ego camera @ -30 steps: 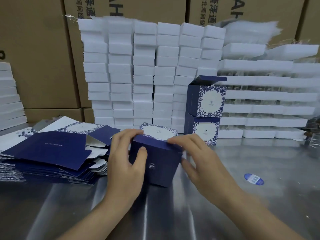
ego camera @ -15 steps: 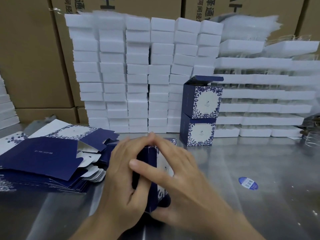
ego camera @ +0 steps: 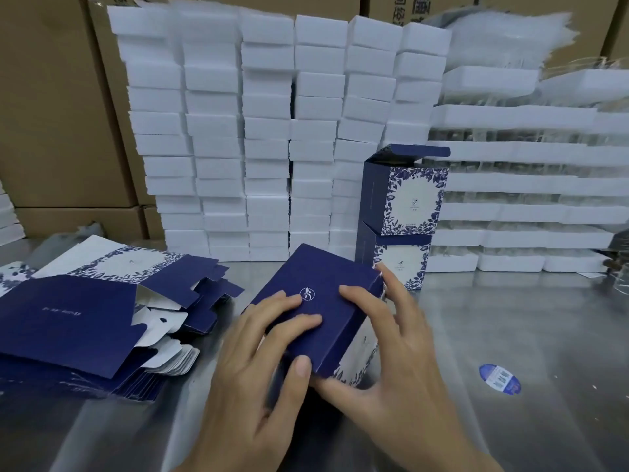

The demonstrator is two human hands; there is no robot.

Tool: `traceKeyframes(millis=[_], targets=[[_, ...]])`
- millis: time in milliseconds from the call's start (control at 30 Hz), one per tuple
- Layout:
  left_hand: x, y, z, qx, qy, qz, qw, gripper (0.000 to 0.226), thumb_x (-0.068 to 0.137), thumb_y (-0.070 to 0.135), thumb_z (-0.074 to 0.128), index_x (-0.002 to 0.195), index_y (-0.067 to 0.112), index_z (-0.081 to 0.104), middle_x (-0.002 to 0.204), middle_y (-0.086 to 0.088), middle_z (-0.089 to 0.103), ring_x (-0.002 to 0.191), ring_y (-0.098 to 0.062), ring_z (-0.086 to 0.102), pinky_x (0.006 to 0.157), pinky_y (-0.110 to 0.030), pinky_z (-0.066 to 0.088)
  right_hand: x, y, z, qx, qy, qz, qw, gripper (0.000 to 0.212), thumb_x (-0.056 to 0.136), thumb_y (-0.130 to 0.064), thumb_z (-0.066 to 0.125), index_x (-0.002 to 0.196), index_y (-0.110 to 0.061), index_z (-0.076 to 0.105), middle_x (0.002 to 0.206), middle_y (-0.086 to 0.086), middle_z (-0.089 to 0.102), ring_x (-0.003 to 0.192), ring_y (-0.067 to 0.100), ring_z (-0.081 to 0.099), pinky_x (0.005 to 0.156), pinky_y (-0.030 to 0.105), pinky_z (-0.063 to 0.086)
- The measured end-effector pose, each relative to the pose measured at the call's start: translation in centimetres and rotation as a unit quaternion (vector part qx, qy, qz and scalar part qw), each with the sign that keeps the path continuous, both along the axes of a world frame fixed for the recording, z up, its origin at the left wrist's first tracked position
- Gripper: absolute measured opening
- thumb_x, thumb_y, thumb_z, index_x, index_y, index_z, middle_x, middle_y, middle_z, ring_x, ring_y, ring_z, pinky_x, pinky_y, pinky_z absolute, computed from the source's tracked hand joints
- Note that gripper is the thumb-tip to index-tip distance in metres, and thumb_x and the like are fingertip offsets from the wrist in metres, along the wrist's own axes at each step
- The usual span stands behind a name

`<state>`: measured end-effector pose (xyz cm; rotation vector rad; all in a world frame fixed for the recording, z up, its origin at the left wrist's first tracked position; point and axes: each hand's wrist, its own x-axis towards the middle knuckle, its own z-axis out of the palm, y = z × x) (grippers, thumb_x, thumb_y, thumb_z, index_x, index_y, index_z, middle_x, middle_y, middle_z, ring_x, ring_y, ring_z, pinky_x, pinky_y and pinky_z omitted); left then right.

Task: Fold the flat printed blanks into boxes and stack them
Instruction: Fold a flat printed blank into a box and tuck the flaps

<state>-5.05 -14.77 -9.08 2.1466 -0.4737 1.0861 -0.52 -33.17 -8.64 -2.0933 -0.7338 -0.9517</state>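
Workpiece position: one navy box (ego camera: 316, 301) sits tilted at the centre of the metal table (ego camera: 527, 328). Its plain navy face, which carries a small white emblem, is turned upward, and a white floral-printed face is turned to the right. The left hand (ego camera: 252, 362) grips the box at its near-left end, with fingers laid across the navy face and thumb pressed against the near corner. The right hand (ego camera: 405, 359) grips the box from the right, with fingers curled over the right-hand edge of the navy face and thumb tucked under the near corner, just beside the left thumb. Both hands are clamped on this one box. Whether the box rests on the table or is lifted clear cannot be told. Flat blanks (ego camera: 68, 332) lie in a spread pile on the table to the left, near the left hand but apart from it. Two finished boxes (ego camera: 408, 212) stand stacked one on the other behind the right hand, and the upper one has its top flap open. White foam blocks (ego camera: 265, 131) stand in columns behind, white trays (ego camera: 510, 206) are stacked to the right, and brown cartons (ego camera: 51, 124) stand at the back. A blue oval sticker (ego camera: 499, 379) lies on the table to the right of the right hand.
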Motion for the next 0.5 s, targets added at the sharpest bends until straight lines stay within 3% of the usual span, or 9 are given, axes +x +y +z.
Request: traceKeyframes(millis=[67, 133, 200, 300, 500], targets=[[0.4, 0.0, 0.0, 0.004, -0.011, 0.006, 1.0, 0.039, 0.099, 0.032, 0.048, 0.133, 0.03, 0.068, 0.153, 0.012, 0.053, 0.15, -0.018, 0.043, 0.124, -0.031, 0.027, 0.8, -0.3, -0.4, -0.011, 0.023, 0.017, 1.0, 0.095, 0.066, -0.073, 0.08, 0.15, -0.056, 0.04, 0.172, -0.013, 0.021, 0.155, 0.004, 0.029, 0.111, 0.032, 0.034], [0.6, 0.0, 0.0, -0.002, -0.022, 0.008, 1.0, 0.04, 0.098, 0.032, 0.05, 0.133, 0.032, 0.068, 0.155, 0.009, 0.052, 0.151, -0.02, 0.042, 0.125, -0.03, 0.025, 1.3, -0.8, -0.8, -0.012, 0.087, 0.031, 0.996, 0.107, 0.061, -0.072, 0.084, 0.153, -0.062, 0.031, 0.17, -0.02, 0.019, 0.155, -0.006, 0.021, 0.11, 0.029, 0.037], [0.6, 0.0, 0.0, -0.036, -0.022, 0.014, 0.999, 0.041, 0.097, 0.033, 0.051, 0.134, 0.037, 0.066, 0.158, 0.007, 0.049, 0.152, -0.022, 0.041, 0.122, -0.034, 0.031, 1.8, -1.3, -1.3, 0.026, 0.141, 0.027, 0.989, 0.114, 0.056, -0.073, 0.087, 0.152, -0.067, 0.027, 0.162, -0.028, 0.027, 0.149, -0.011, 0.029, 0.108, 0.027, 0.039], [0.6, 0.3, 0.0, -0.127, 0.034, 0.01, 0.991, 0.043, 0.096, 0.037, 0.052, 0.138, 0.048, 0.058, 0.16, 0.011, 0.044, 0.152, -0.018, 0.04, 0.114, -0.038, 0.034, 2.9, -2.3, -1.9, 0.089, 0.162, 0.003, 0.983, 0.113, 0.053, -0.073, 0.087, 0.149, -0.069, 0.028, 0.146, -0.032, 0.036, 0.136, -0.012, 0.043, 0.099, 0.017, 0.037], [1.1, 0.8, -0.8, -0.156, 0.138, -0.003, 0.978, 0.061, 0.092, 0.021, 0.059, 0.142, 0.056, 0.052, 0.16, 0.024, 0.036, 0.149, -0.011, 0.041, 0.11, -0.036, 0.043, 3.1, -2.0, -3.1, 0.09, 0.19, -0.003, 0.978, 0.12, 0.056, -0.074, 0.088, 0.155, -0.066, 0.02, 0.144, -0.039, 0.032, 0.133, -0.015, 0.043, 0.097, 0.022, 0.04]])
